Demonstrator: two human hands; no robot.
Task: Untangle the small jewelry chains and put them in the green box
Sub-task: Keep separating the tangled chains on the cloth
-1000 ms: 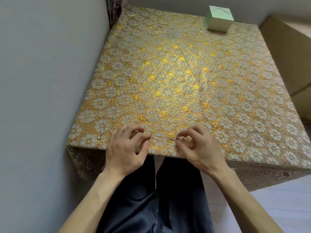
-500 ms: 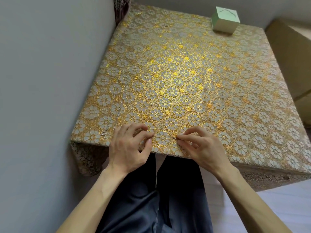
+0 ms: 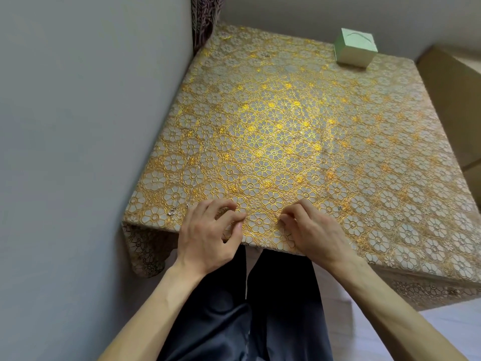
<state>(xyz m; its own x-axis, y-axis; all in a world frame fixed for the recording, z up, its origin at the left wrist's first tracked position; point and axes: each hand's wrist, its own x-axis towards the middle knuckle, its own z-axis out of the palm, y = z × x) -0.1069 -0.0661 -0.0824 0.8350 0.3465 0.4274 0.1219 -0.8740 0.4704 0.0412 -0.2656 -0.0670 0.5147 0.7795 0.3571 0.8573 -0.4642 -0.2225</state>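
A thin silver chain (image 3: 194, 175) lies on the gold flowered tablecloth (image 3: 286, 131), running from a clasp near the front left corner up along the left side. My left hand (image 3: 208, 235) and my right hand (image 3: 312, 233) sit at the table's near edge, fingers curled. Each pinches a fine chain strand (image 3: 260, 212) that is barely visible, stretched between the fingertips. The green box (image 3: 355, 48) stands with its lid on at the far right of the table, well away from both hands.
A grey wall runs along the table's left side and behind it. A tan cardboard box (image 3: 458, 105) stands beside the table on the right. Small silver bits lie on the cloth near my right hand (image 3: 339, 208) and at the far end (image 3: 265, 55).
Both hands stay at the near edge with small finger movements on the chain. The view has shifted a little, bringing more of the table's far end into sight.
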